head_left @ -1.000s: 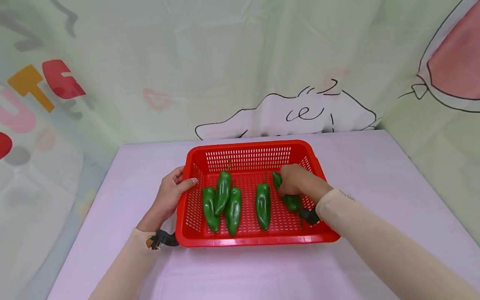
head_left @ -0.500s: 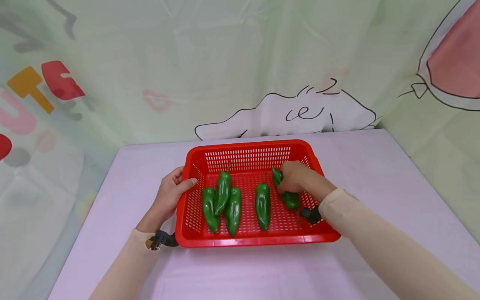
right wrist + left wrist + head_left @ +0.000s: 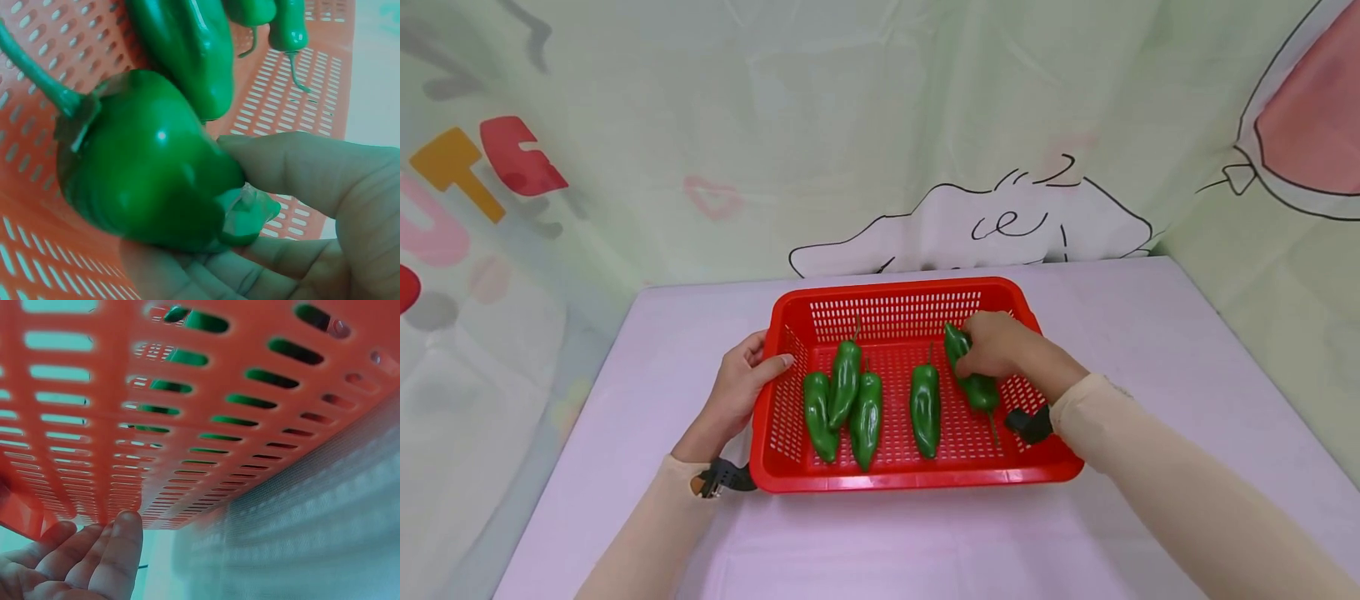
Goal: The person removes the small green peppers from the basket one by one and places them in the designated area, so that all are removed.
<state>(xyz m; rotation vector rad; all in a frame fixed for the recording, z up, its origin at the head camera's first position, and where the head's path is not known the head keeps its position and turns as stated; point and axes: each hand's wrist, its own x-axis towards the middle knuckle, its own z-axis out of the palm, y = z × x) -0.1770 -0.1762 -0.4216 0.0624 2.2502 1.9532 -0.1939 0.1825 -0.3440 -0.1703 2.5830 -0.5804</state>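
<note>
A red perforated plastic basket stands on the table with several green peppers in it. My left hand holds its left side, thumb over the rim; in the left wrist view its fingers lie against the outer wall. At the basket's right end my right hand grips a green pepper, stem toward me. Thumb and fingers pinch that pepper from both sides in the right wrist view. Left of it lies a single pepper, stem pointing away.
Peppers, among them one at the far left, lie close together in the basket's left half. The lilac-covered table meets a printed curtain behind the basket.
My right hand has shifted slightly away from me and to the right with the pepper, whose stem end now shows more clearly. My left hand and the other peppers have stayed put.
</note>
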